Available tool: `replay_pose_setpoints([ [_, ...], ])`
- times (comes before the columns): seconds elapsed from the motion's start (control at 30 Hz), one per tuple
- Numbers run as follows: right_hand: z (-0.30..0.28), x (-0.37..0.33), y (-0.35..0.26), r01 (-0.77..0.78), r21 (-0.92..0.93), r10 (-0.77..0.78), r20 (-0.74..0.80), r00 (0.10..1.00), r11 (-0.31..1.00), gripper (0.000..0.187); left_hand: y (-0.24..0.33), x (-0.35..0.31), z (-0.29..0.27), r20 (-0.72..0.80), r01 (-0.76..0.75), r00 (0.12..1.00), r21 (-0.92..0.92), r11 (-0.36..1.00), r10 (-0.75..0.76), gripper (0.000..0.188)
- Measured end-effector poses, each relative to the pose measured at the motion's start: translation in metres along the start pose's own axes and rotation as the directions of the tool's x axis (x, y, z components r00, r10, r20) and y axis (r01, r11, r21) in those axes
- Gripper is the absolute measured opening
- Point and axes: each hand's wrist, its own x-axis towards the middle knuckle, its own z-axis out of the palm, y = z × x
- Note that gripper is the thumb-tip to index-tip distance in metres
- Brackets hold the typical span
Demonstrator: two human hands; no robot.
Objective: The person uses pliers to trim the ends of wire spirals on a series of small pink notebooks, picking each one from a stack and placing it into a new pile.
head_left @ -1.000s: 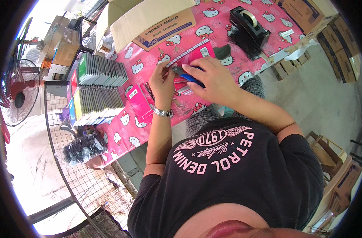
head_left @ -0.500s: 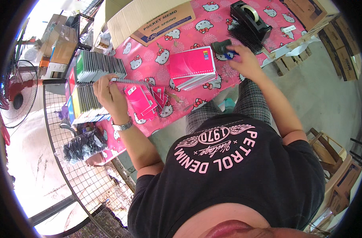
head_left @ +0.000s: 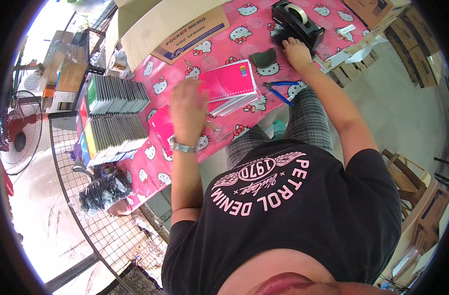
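Observation:
My left hand, smeared by motion, is over the near left side of a stack of pink spiral notebooks; whether it holds anything does not show. Under and beside it lie loose pink notebooks or covers, partly hidden by the hand. My right hand reaches to the dark pile of black binding coils beside the tape dispenser, fingers apart at its edge. Blue-handled pliers lie on the pink table cover near my leg. A dark green curved piece rests between the notebooks and the coils.
Rows of spiral notebooks stand at the table's left, with yellow-edged ones nearer me. An open cardboard box sits at the far side. Another carton is at the far right. A fan stands at far left.
My right hand has let go of the blue pliers, leaving them on the table, and moved up to the coils. My left hand has moved right from the notebook rows, without the coil it held.

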Motion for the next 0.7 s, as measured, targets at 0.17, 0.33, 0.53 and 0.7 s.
replay_pose_setpoints([
  [0.17,-0.017,0.013,0.001,-0.036,0.144,0.033,0.019,0.999,0.989,0.02,0.057,0.011,0.011,0.139,-0.187,0.969,-0.14,0.972,0.206,0.031],
  [0.33,-0.037,0.014,0.012,-0.057,0.406,0.126,-0.144,0.982,0.912,0.022,0.055,0.01,0.009,0.151,-0.208,0.96,-0.184,0.961,0.236,0.027],
  [0.53,-0.095,-0.004,-0.036,-0.018,0.84,0.228,-0.127,0.965,0.543,0.033,0.043,0.038,-0.014,0.09,-0.124,0.987,-0.068,0.99,0.13,0.024],
  [0.7,-0.148,-0.056,-0.106,-0.169,0.984,0.214,0.154,0.965,0.057,0.043,0.051,0.038,0.006,-0.011,-0.083,0.996,0.043,0.996,0.084,0.031],
])
